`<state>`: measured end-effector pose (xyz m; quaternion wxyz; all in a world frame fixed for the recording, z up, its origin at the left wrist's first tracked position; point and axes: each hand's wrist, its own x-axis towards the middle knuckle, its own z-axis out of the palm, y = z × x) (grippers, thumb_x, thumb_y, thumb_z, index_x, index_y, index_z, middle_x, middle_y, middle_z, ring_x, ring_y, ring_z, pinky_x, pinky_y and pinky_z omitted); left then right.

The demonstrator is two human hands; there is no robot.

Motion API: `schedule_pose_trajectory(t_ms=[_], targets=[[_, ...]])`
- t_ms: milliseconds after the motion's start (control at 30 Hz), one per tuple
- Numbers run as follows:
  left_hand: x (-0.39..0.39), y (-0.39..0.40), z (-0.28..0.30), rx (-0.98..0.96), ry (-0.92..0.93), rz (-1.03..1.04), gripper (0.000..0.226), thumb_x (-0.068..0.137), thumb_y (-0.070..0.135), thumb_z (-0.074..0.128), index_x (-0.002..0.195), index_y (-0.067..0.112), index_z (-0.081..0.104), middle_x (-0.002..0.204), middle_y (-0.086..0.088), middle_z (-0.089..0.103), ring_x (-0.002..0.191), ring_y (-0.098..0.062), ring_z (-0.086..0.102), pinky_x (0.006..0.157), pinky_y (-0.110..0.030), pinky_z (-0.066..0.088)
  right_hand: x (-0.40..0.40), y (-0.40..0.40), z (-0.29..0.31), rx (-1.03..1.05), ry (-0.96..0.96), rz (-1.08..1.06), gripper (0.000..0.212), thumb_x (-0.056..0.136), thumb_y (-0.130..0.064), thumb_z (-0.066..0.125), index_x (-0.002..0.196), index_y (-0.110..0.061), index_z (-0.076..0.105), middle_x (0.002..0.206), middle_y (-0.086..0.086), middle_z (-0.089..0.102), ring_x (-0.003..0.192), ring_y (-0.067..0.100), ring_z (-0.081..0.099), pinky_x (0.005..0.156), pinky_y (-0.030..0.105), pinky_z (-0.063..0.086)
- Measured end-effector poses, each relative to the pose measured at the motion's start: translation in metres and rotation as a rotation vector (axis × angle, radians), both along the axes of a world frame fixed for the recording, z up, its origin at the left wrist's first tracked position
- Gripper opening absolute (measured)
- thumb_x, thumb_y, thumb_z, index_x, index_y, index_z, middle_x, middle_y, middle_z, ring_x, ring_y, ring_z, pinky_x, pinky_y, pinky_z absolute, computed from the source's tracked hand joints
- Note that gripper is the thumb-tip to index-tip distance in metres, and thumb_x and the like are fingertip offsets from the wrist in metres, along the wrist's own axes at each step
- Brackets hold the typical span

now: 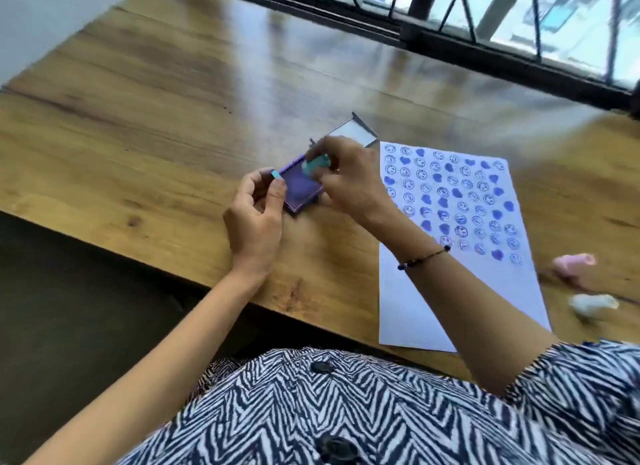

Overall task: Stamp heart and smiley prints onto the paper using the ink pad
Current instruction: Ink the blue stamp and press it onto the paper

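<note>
- On the wooden worktop (156, 125), near its front edge, lies the open purple ink pad (300, 187); its clear lid (353, 133) lies flat just behind it.
- Right hand (343, 177) pinches a teal stamp (316, 163) between thumb and fingers, over the far corner of the ink pad; contact with the ink surface looks likely, but motion blur prevents certainty.
- Left hand (256, 212) pinches a small teal piece (275, 174) at the pad's left edge, fingers curled; possibly a second stamp or cap.
- White paper (450, 291) lies to the right of the pad, its upper half filled with rows of blue smiley and heart prints (460, 201); lower half blank.
- Right forearm crosses the paper's left edge; a beaded bracelet (424, 258) sits on the wrist.
- Right of the paper: a pink stamp (575, 262) and a whitish stamp (594, 303), both blurred, lying on the worktop.
</note>
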<state>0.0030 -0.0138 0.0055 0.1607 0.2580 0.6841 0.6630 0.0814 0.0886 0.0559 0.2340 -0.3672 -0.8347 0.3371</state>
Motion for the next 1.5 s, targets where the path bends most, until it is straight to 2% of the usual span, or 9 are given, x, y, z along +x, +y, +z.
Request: schedule_pose_trajectory(t_ms=[167, 333, 400, 467, 633, 800, 1100, 1333, 1500], targets=[[0.038, 0.014, 0.009, -0.027, 0.079, -0.393, 0.021, 0.085, 0.027, 0.05, 0.104, 0.017, 0.055, 0.098, -0.011, 0.065, 0.087, -0.02, 0.062, 0.081, -0.027, 0.049, 0.09, -0.006, 0.009, -0.31, 0.234, -0.371, 0.015, 0.075, -0.003, 0.066, 0.089, -0.008, 0.066, 0.075, 0.001, 0.062, 0.073, 0.02, 0.06, 0.066, 0.035, 0.057], [0.064, 0.04, 0.012, -0.16, 0.236, -0.692, 0.023, 0.091, 0.019, 0.048, 0.108, 0.004, 0.053, 0.107, -0.017, 0.068, 0.092, -0.024, 0.063, 0.082, -0.029, 0.046, 0.129, -0.033, -0.001, -0.159, -0.058, -0.396, 0.012, 0.074, -0.005, 0.067, 0.085, -0.009, 0.066, 0.083, 0.006, 0.064, 0.078, 0.02, 0.059, 0.076, 0.03, 0.048], [0.063, 0.044, 0.009, -0.187, 0.298, -0.739, 0.021, 0.092, 0.019, 0.046, 0.106, 0.005, 0.053, 0.103, -0.014, 0.07, 0.09, -0.021, 0.063, 0.077, -0.019, 0.044, 0.127, -0.041, -0.006, -0.062, -0.153, -0.344, 0.013, 0.074, -0.004, 0.065, 0.087, -0.006, 0.066, 0.086, 0.009, 0.063, 0.077, 0.018, 0.053, 0.073, 0.028, 0.043], [0.061, 0.046, 0.008, -0.197, 0.328, -0.756, 0.021, 0.092, 0.02, 0.046, 0.105, 0.005, 0.053, 0.1, -0.013, 0.071, 0.089, -0.02, 0.064, 0.073, -0.013, 0.041, 0.123, -0.044, -0.009, 0.007, -0.226, -0.315, 0.015, 0.074, -0.003, 0.063, 0.088, -0.007, 0.065, 0.088, 0.012, 0.063, 0.076, 0.019, 0.051, 0.07, 0.024, 0.037], [0.062, 0.047, 0.01, -0.228, 0.295, -0.762, 0.024, 0.093, 0.022, 0.045, 0.105, 0.003, 0.055, 0.099, -0.015, 0.071, 0.095, -0.026, 0.064, 0.086, -0.037, 0.047, 0.117, -0.048, -0.011, 0.086, -0.34, -0.289, 0.019, 0.077, -0.006, 0.059, 0.095, -0.01, 0.064, 0.094, 0.014, 0.06, 0.085, 0.03, 0.058, 0.074, 0.034, 0.043], [0.057, 0.053, 0.016, -0.283, 0.253, -0.796, 0.025, 0.093, 0.023, 0.045, 0.103, 0.003, 0.055, 0.099, -0.011, 0.071, 0.091, -0.018, 0.063, 0.081, -0.027, 0.044, 0.11, -0.048, -0.011, 0.159, -0.433, -0.271, 0.019, 0.078, -0.01, 0.057, 0.097, -0.008, 0.061, 0.094, 0.013, 0.059, 0.087, 0.034, 0.057, 0.067, 0.035, 0.044], [0.053, 0.055, 0.02, -0.307, 0.208, -0.826, 0.025, 0.093, 0.024, 0.044, 0.101, 0.003, 0.055, 0.1, -0.014, 0.071, 0.095, -0.023, 0.065, 0.088, -0.038, 0.048, 0.101, -0.057, -0.013, 0.332, -0.584, -0.23, 0.013, 0.083, -0.01, 0.055, 0.095, -0.007, 0.057, 0.09, 0.014, 0.057, 0.079, 0.036, 0.056, 0.054, 0.031, 0.032], [0.051, 0.057, 0.018, -0.297, 0.229, -0.823, 0.024, 0.093, 0.024, 0.045, 0.099, 0.004, 0.057, 0.084, 0.0, 0.063, 0.078, -0.008, 0.055, 0.064, -0.007, 0.037, 0.089, -0.056, -0.011, 0.394, -0.624, -0.176, 0.021, 0.079, 0.0, 0.054, 0.1, -0.002, 0.056, 0.094, 0.019, 0.06, 0.083, 0.038, 0.057, 0.058, 0.033, 0.03], [0.052, 0.057, 0.017, -0.264, 0.209, -0.815, 0.023, 0.093, 0.022, 0.045, 0.098, 0.002, 0.057, 0.079, 0.004, 0.06, 0.067, 0.006, 0.051, 0.058, 0.0, 0.035, 0.09, -0.057, -0.012, 0.357, -0.582, -0.175, 0.028, 0.078, 0.0, 0.055, 0.105, -0.006, 0.056, 0.095, 0.017, 0.058, 0.077, 0.038, 0.057, 0.056, 0.031, 0.031]])
